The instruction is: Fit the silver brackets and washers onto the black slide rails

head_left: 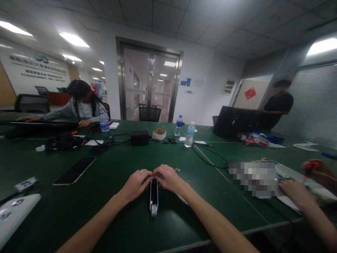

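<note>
A narrow black device with a white frame and a pale block at its near end [154, 193] lies on the green table in front of me; I cannot tell its kind. At its far end my left hand [138, 183] has thumb and fingertips pinched together. My right hand [168, 177] meets it from the other side, its fingers also closed. Something tiny and reddish shows between the fingertips, too small to name. Several small pale rings [177, 170] lie just beyond my right hand.
A phone [75, 171] lies to the left. Farther back are a black box with cables [140, 137], a small open carton [159, 134] and water bottles [189, 135]. At right, a co-worker's hands hold an orange-handled screwdriver [310, 169]. Another person sits at the left.
</note>
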Demonstrator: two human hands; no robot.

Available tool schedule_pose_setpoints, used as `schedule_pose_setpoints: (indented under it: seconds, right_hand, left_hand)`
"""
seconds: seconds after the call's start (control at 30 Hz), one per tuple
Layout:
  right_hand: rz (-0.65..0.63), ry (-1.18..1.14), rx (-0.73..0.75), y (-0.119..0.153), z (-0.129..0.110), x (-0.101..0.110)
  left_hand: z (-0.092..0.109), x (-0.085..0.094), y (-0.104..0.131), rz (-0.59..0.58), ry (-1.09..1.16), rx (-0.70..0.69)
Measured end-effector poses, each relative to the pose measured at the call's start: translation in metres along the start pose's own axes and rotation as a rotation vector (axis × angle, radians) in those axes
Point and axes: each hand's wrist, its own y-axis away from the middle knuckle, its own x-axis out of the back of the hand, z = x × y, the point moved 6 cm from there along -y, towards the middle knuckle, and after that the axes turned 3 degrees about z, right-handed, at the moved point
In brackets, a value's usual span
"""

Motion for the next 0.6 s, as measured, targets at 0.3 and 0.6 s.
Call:
schedule_pose_setpoints:
  seconds: [0.3, 0.6]
  right_hand:
    - [0.067, -0.004, 0.036, 0.002, 0.001, -0.010]
    - [0.092, 0.024, 0.048, 0.004, 0.007, -0.015]
  left_hand:
    - [-0.010, -0.005, 0.001, -0.063, 0.103, 0.031]
    - [-0.008, -0.004, 0.000, -0.108, 0.132, 0.024]
